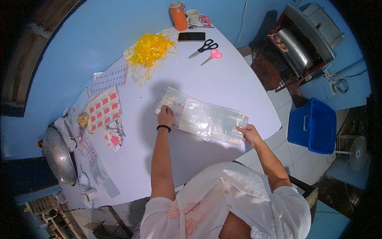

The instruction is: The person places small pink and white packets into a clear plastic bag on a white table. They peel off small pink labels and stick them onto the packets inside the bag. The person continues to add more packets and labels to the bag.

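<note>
Clear plastic bags [199, 117] stretch in a long strip between my two hands, over the white table. My left hand [165, 114], with a black beaded bracelet at its wrist, is closed on the left part of the plastic. At the strip's right end my right hand [250, 134] pinches the edge between thumb and fingers. The left portion overlaps the glossy right one, and pale shapes show through it. How many layers there are I cannot tell.
Yellow ribbon [149, 49], a phone [191, 36], black scissors [205, 47] and pink scissors [214, 55] lie toward the back. An orange bottle [178, 16] stands near a mug [192, 16]. Label sheets [104, 107] and a metal pan [59, 155] line the left; a blue bin [312, 125] stands right.
</note>
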A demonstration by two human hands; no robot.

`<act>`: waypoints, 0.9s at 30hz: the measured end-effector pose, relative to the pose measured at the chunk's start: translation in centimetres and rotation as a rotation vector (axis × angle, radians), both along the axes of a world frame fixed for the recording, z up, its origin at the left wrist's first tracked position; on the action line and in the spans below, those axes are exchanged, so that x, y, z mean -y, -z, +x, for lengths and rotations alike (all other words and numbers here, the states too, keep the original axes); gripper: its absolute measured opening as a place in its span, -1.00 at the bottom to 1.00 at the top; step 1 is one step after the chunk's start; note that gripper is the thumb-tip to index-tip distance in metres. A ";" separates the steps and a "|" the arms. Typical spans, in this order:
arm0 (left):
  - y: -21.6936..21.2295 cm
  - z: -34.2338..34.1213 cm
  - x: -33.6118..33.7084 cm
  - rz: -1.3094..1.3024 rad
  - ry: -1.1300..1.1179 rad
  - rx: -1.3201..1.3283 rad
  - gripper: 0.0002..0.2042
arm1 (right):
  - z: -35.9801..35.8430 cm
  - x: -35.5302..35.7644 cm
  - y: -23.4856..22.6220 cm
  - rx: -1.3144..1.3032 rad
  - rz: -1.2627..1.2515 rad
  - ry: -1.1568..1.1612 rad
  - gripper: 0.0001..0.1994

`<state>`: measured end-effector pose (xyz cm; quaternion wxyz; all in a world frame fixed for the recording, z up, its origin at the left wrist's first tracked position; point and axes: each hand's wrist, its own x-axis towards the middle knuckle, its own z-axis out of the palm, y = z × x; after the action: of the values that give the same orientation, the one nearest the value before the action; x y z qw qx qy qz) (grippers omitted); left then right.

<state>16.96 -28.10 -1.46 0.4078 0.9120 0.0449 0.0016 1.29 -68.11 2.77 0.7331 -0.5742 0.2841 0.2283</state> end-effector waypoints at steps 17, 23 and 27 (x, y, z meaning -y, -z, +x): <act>-1.1 4.9 -8.4 0.106 -0.219 0.027 -0.89 | 0.0 4.5 1.7 0.082 -0.093 0.020 -0.78; -1.8 2.5 -3.7 0.463 -0.043 0.469 -0.70 | -0.3 4.1 2.0 0.103 -0.115 0.026 -0.76; -2.2 -2.9 4.5 0.111 0.440 0.251 -0.74 | -0.4 3.7 1.8 0.101 -0.095 0.048 -0.73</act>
<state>14.08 -32.57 0.72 0.3499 0.9135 -0.2056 0.0288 0.90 -71.79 0.97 0.7237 -0.6121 0.2711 0.1677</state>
